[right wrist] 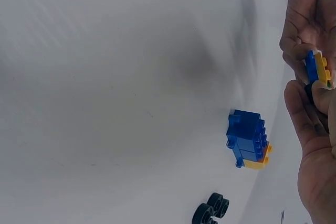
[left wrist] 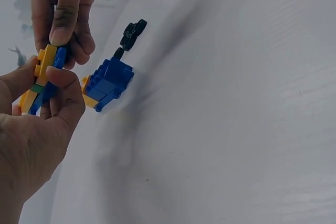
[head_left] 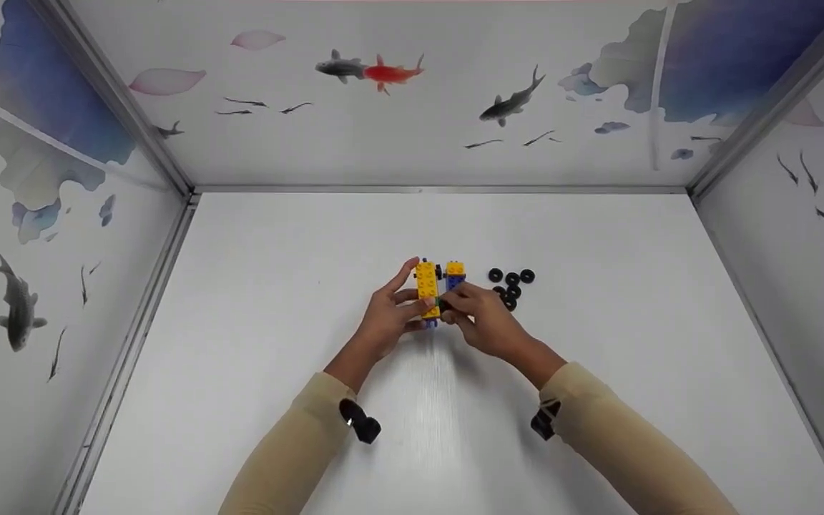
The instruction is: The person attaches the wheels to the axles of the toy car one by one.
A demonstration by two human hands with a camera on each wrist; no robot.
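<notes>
Beige sleeves [head_left: 290,458] were listed foremost. Brick assembly [head_left: 426,279] was held above worktop [head_left: 276,286] in curled grip of left hand [head_left: 383,320]; dark wheel [right wrist: 308,92] was apparently pinched by right hand [head_left: 489,322]. Detachment was risked by uneven pressing.

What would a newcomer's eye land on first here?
Probably the yellow-and-blue brick build at the centre of the head view, gripped by the left hand with the right hand at its side. Next, the black wheels clustered on the white table beyond the right hand, and the red fish printed on the far wall.
</notes>
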